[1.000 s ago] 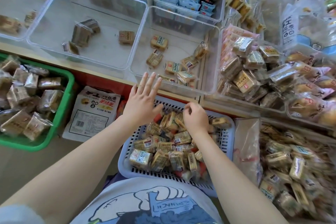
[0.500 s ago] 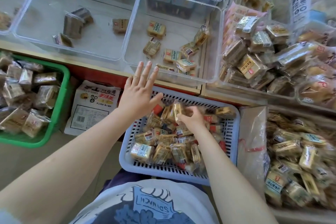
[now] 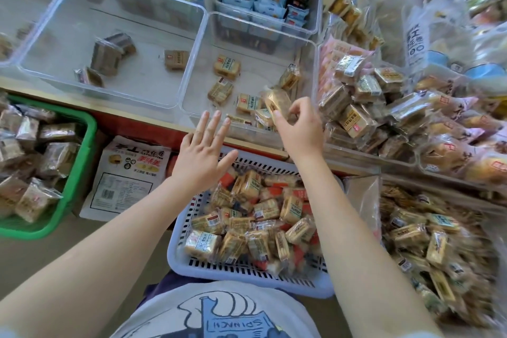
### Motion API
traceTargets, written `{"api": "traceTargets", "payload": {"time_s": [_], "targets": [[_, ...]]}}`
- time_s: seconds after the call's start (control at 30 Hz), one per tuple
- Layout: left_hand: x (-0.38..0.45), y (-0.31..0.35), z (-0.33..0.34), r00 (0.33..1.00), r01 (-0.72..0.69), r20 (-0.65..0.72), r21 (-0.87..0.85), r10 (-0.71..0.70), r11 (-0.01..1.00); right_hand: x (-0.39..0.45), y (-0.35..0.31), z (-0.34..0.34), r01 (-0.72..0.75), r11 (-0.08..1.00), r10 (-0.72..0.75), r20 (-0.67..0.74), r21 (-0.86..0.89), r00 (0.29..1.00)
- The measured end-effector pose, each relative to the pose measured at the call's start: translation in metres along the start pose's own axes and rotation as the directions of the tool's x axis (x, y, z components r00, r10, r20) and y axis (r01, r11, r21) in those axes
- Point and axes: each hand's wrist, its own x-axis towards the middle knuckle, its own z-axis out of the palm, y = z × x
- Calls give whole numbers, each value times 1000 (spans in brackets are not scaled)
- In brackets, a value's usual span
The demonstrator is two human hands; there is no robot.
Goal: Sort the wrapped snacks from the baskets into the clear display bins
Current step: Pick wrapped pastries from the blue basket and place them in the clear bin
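Clear-wrapped tan square biscuit snack, orange label edge, pinched in right hand grip over near rim of clear plastic display bin, left hand flat, fingers spread, above lavender slotted basket.

We extend both bare forearms forward over the lavender basket. Our left hand lies flat above the basket's far left corner, palm down, fingers straight and slightly spread, holding nothing. Our right hand reaches beyond the basket's far rim, thumb and curled fingers pinching a wrapped snack by its near end.
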Motion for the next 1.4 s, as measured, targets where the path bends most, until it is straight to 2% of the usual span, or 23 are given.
{"api": "traceTargets", "payload": {"time_s": [0.1, 0.2, 0.27, 0.37, 0.43, 0.5, 0.57, 0.63, 0.7, 0.77, 1.07, 1.13, 1.3, 1.4], "targets": [[0, 1, -2, 1000, 6, 22, 6, -6, 1000, 30, 11, 31, 6, 986, 4, 58, -165, 998], [0, 0, -4, 1000, -1, 29, 13, 1, 1000, 39, 16, 43, -41, 974, 75, 147, -221, 986], [0, -1, -2, 1000, -8, 22, 22, 8, 1000, 31, 17, 39, -26, 978, 61, 164, -206, 985], [1, 0, 4, 1000, -3, -4, 29, 3, 1000, -5, 22, 27, 91, 988, -93, -6, -121, 996], [1, 2, 7, 1000, 0, -20, 21, 0, 1000, -37, 32, 26, 126, 989, -134, -105, -77, 985], [1, 1, 9, 999, -9, -36, 10, 9, 1000, -66, 44, 35, 62, 996, -65, -46, -57, 997], [1, -2, 11, 998, -27, -55, -10, 26, 1000, -85, 59, 54, -67, 992, 84, 161, -109, 983], [1, -5, 13, 997, -42, -72, -11, 41, 999, -95, 74, 74, -182, 958, 259, 390, -223, 884], [2, -6, 15, 996, -47, -75, -25, 45, 999, -100, 85, 91, -302, 914, 402, 518, -270, 755], [2, -6, 18, 995, -42, -92, -32, 39, 999, -100, 91, 104, -403, 883, 466, 536, -239, 704], [3, -7, 17, 996, -28, -87, 8, 29, 1000, -94, 93, 154, -507, 793, 607, 361, -338, 709], [3, -7, 18, 996, -28, -89, 15, 30, 999, -97, 91, 160, -556, 783, 622, 350, -279, 700], [4, -6, 19, 996, -24, -90, 24, 26, 999, -105, 81, 145, -695, 718, 634, 376, 39, 676], [3, -7, 20, 994, -30, -102, 19, 32, 999, -110, 69, 112, -782, 530, 614, 487, 328, 621]]}}
